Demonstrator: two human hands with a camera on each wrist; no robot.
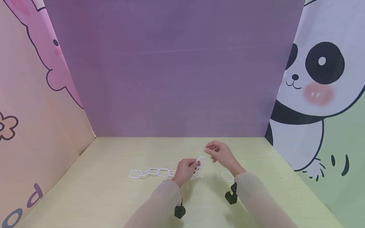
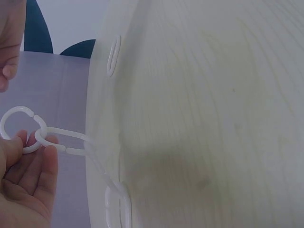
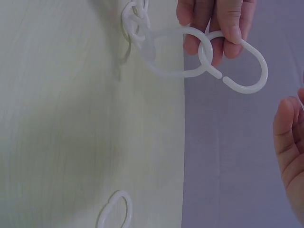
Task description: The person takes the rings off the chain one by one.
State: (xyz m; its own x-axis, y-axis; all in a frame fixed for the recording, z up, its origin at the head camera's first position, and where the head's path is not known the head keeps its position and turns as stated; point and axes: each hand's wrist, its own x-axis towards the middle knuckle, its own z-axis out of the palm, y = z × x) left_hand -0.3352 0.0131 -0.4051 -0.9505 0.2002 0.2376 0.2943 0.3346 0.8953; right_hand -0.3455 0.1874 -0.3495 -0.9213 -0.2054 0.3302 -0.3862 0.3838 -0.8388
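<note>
My left hand pinches the end link of a white plastic chain between thumb and fingers. A small gap in that link's ring shows in the right wrist view. It is hooked through the neighbouring link, which hangs down toward the table; the rest of the chain lies to the left, partly hidden behind the hand. Up and to the right, my right hand hovers with loosely bent fingers and nothing seen in them. Below it, a single loose white link lies on the table.
The pale wood-grain table meets a purple back panel. Printed side walls stand left and right, the right one with a panda. Black wrist cameras hang under both sleeves, low over the table.
</note>
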